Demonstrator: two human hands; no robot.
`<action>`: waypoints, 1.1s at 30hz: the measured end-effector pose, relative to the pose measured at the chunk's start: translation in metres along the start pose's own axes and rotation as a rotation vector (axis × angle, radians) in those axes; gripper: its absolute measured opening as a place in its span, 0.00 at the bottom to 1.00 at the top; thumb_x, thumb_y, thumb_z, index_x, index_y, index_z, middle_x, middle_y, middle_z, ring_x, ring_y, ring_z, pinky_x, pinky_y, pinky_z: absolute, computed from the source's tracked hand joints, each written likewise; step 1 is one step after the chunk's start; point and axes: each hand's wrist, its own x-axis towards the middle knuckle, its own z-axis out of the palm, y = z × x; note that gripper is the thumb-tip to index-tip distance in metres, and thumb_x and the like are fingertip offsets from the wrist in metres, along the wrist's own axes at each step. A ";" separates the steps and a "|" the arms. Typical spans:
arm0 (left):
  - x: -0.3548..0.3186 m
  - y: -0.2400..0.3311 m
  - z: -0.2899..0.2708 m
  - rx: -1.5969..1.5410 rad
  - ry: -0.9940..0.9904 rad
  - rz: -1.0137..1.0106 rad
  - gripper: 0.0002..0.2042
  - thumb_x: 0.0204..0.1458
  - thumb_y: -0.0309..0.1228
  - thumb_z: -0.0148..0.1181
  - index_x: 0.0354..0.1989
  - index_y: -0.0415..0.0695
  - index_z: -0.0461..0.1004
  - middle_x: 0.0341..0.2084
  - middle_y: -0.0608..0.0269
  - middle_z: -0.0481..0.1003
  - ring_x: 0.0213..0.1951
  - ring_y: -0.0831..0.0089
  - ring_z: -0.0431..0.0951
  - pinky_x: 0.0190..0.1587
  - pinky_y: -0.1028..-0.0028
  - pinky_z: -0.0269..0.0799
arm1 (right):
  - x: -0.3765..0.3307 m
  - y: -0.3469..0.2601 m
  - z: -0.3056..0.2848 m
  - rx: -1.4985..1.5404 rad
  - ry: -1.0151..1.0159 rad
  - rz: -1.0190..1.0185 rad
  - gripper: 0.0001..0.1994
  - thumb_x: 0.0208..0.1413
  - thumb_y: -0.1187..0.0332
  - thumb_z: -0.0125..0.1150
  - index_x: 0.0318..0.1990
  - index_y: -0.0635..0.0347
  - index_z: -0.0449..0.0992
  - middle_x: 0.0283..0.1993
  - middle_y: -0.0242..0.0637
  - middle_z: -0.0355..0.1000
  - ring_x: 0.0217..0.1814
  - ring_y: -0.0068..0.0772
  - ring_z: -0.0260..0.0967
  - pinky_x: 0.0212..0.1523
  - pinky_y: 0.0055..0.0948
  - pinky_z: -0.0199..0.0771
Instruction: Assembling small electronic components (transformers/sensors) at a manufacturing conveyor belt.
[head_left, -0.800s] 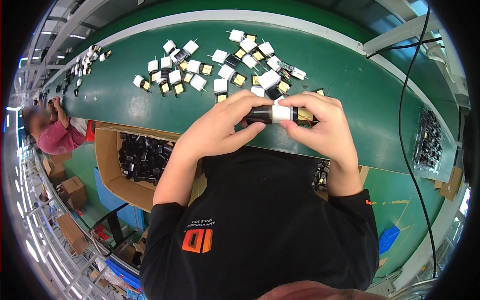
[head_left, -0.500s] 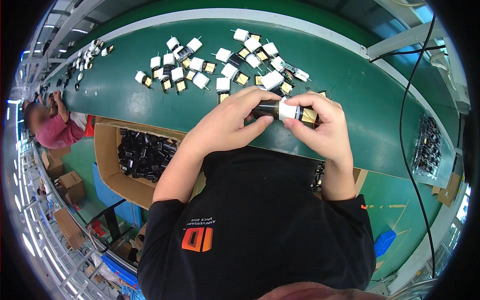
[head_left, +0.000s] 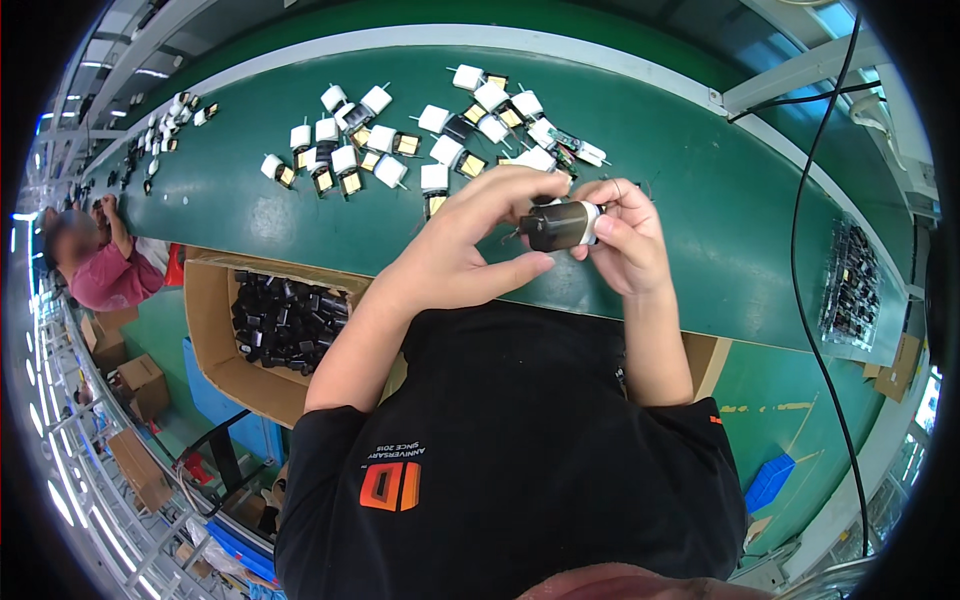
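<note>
Item one: dark-and-white cylindrical piece point(head_left: 557, 228), above the worktop's point(head_left: 730, 255) near edge, pinched at its pale band by the right hand's point(head_left: 637, 245) fingers; left hand point(head_left: 465, 245) spread wide about its dark end, contact unclear; a loosened pinch could probably drop it. Next, left: carton point(head_left: 208, 335) of black parts point(head_left: 285, 320). Beyond: scattered white-capped units point(head_left: 388, 171), crowding the space ahead of the hands; farthest, left: a co-worker point(head_left: 118, 268).

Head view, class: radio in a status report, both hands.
Right hand gripping dark-and-white part. Left hand open around its dark end, contact unclear. Loose white parts on table beyond, none blocking.
</note>
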 end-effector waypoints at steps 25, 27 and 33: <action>0.022 0.003 0.039 0.439 0.129 0.364 0.28 0.39 0.38 0.72 0.52 0.45 0.74 0.37 0.63 0.77 0.35 0.66 0.72 0.39 0.69 0.69 | 0.001 0.038 0.004 0.535 -0.004 -0.002 0.09 0.52 0.60 0.58 0.38 0.48 0.69 0.38 0.32 0.69 0.36 0.27 0.71 0.28 0.22 0.73; 0.021 0.003 0.039 0.430 0.078 0.350 0.29 0.39 0.38 0.71 0.53 0.46 0.73 0.39 0.63 0.77 0.36 0.66 0.73 0.41 0.67 0.68 | 0.005 0.037 0.002 0.675 -0.205 -0.040 0.11 0.53 0.58 0.56 0.41 0.49 0.68 0.41 0.35 0.68 0.37 0.30 0.70 0.29 0.26 0.72; 0.019 -0.005 0.032 0.357 0.162 0.318 0.30 0.39 0.34 0.72 0.54 0.43 0.72 0.44 0.64 0.78 0.44 0.63 0.72 0.49 0.68 0.67 | 0.009 0.014 0.039 -0.123 0.315 -0.306 0.22 0.50 0.53 0.57 0.48 0.56 0.64 0.44 0.39 0.65 0.44 0.31 0.65 0.47 0.33 0.65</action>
